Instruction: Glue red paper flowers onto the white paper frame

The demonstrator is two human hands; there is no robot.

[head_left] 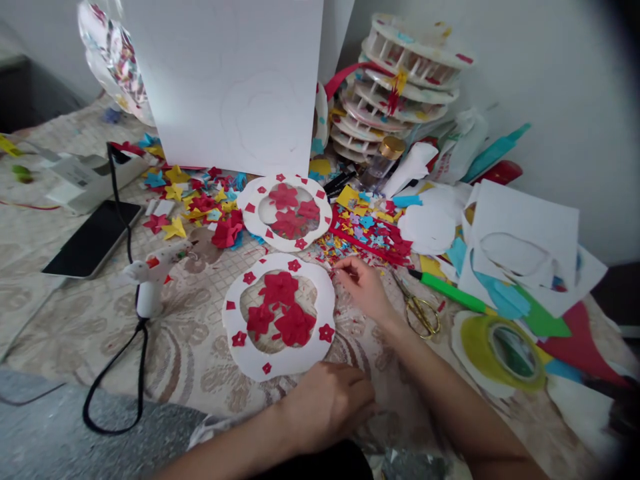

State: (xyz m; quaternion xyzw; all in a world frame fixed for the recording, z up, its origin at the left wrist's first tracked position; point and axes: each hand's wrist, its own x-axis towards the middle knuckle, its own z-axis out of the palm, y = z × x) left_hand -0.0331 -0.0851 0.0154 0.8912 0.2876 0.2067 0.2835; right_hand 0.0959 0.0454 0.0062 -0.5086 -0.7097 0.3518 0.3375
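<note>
My right hand [364, 288] reaches in over the table beside the near white paper ring [327, 297], thumb and fingers pinched together. Whatever is between the fingertips is too small to make out. Loosely curled at the table's front edge, my left hand [330, 402] is just below that ring, and its fingertips are hidden. Large red paper flowers [281, 288] fill the ring's opening, and small red flowers and squares dot its rim. A second decorated ring [249, 208] lies behind it. Small paper scraps [370, 233] are heaped just beyond my right hand.
Gold-handled scissors [423, 317], a green cutter [453, 291] and a yellow tape roll [517, 352] lie at right. On the left are a glue gun [151, 287], its looped black cord [86, 400] and a phone [93, 240]. A tiered paper structure [395, 93] stands behind.
</note>
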